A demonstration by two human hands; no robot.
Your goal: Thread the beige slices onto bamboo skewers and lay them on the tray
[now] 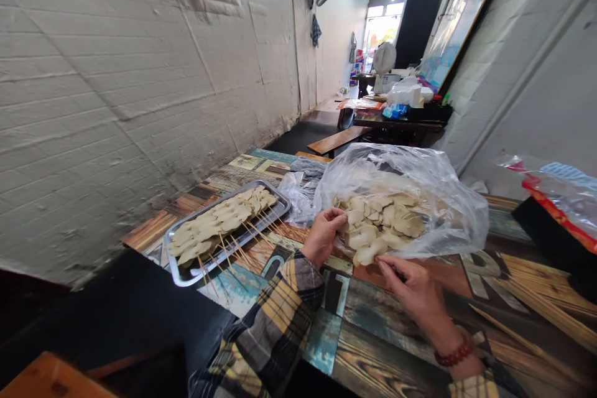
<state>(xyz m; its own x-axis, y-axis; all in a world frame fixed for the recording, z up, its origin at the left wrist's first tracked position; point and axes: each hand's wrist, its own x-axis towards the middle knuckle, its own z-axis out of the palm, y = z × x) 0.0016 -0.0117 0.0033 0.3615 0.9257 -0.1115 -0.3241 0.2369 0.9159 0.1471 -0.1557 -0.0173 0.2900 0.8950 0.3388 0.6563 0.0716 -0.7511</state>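
The person's right hand [415, 292] has its fingers pinched on the edge of a pale slice [369, 253], which sits just past the fingertips at the plastic bag's [459, 217] mouth. Left hand's [323, 237] fingers are bunched beside the slice pile [392, 214], can't tell on what.

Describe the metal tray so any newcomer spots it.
Find the patchwork table, then its side nearer the left wall. There lies the rectangular metal tray; unlike the plastic bag to its right, it is shallow, with skewer sticks jutting over one long side.
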